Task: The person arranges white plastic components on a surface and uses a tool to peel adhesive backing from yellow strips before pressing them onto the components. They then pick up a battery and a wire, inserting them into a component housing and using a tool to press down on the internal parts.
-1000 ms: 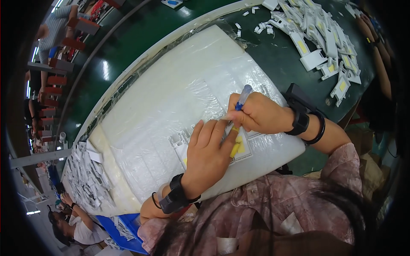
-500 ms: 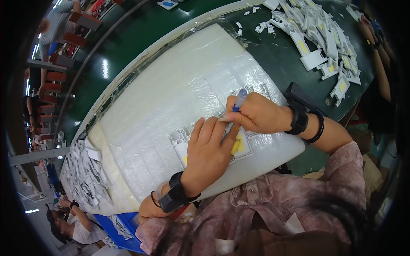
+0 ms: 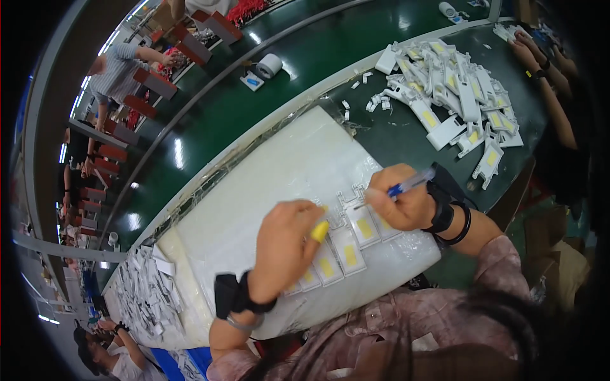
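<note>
My right hand [image 3: 403, 200] grips a slim pen-like tool [image 3: 413, 182] with a clear and blue handle; its thin tip points left over a row of flat white plastic pieces [image 3: 357, 219]. Each visible piece in the row carries a yellow rectangle. My left hand [image 3: 283, 244] is raised over the row's left end, slightly blurred. Its thumb, in a yellow finger cover [image 3: 319, 231], stands apart from the forefinger, with nothing seen between them. The pieces lie side by side on a plastic-wrapped white foam pad [image 3: 254, 190].
A large heap of similar white pieces [image 3: 467, 101] lies at the far right, beside small white bits [image 3: 378, 103]. More white parts [image 3: 146, 292] are piled at the left. A blue bin [image 3: 175, 363] stands lower left. Other people work around the green table [image 3: 216, 127].
My hands have separated: the left lifted off the pieces and moved left, the right shifted right and down. The tool tilted from upright to slanting rightward. The view has shifted, uncovering more pieces.
</note>
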Demonstrator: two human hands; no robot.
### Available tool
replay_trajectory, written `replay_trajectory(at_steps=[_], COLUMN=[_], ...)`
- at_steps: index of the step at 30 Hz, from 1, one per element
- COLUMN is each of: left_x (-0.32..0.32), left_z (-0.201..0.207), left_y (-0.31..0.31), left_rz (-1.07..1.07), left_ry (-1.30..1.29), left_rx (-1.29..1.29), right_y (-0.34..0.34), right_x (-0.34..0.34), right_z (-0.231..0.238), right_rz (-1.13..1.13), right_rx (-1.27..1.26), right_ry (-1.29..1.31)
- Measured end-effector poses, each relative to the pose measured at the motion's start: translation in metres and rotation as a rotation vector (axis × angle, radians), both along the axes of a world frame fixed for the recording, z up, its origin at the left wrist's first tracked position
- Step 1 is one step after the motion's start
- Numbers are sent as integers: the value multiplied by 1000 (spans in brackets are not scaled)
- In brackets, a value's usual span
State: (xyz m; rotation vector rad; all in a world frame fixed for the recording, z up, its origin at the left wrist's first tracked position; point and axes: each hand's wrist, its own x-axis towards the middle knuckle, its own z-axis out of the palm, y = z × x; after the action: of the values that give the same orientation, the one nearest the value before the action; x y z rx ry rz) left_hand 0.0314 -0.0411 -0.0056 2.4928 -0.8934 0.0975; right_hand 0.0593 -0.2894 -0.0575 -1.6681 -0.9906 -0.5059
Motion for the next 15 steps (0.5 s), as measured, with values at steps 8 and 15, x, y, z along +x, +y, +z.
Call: replay_trajectory(at_steps=[8,15], left_x=[139,189], left_z=[-46,-43], left_y=[-48,-119], left_rz=[74,302], left_ry=[101,1], left_rx=[-185,195], right_y=[-26,-28], right_x=[16,20], right_z=[14,12], right_rz=[-258,-312], right_rx=[311,283], right_ry=[171,139])
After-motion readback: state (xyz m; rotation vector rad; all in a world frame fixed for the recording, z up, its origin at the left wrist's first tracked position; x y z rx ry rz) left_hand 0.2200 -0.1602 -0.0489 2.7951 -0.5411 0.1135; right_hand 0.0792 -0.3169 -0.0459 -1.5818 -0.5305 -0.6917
